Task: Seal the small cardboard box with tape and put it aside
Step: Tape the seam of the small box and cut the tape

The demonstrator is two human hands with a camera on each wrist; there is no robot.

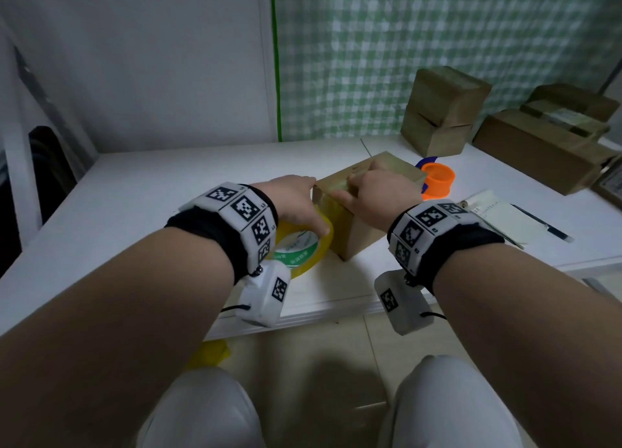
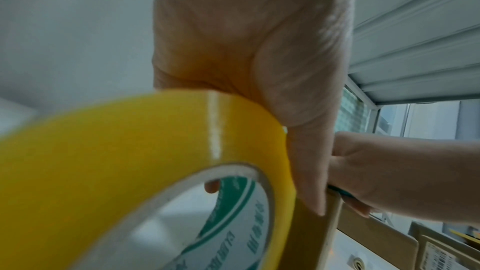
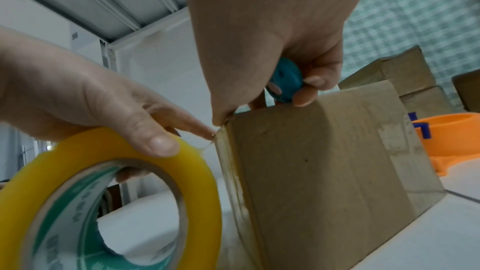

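The small cardboard box (image 1: pixel 360 232) stands on the white table (image 1: pixel 134 228), with clear tape along its near left edge. My left hand (image 1: pixel 296 201) grips the yellow tape roll (image 1: pixel 304 249) right beside the box, thumb on the outer rim (image 3: pixel 155 141) and a finger inside the core. My right hand (image 1: pixel 373 191) rests on the box top. Its thumb presses the top left corner of the box (image 3: pixel 324 171), and its fingers curl round a small blue cutter (image 3: pixel 285 79). From the left wrist, the roll (image 2: pixel 130 151) fills the lower left of the view.
An orange tape dispenser (image 1: pixel 437 180) sits just behind the box. Stacked cardboard boxes (image 1: pixel 441 110) and flatter ones (image 1: pixel 538 151) stand at the back right. Paper (image 1: pixel 498 215) and a pen (image 1: pixel 542 227) lie to the right. The table's front edge runs below my wrists.
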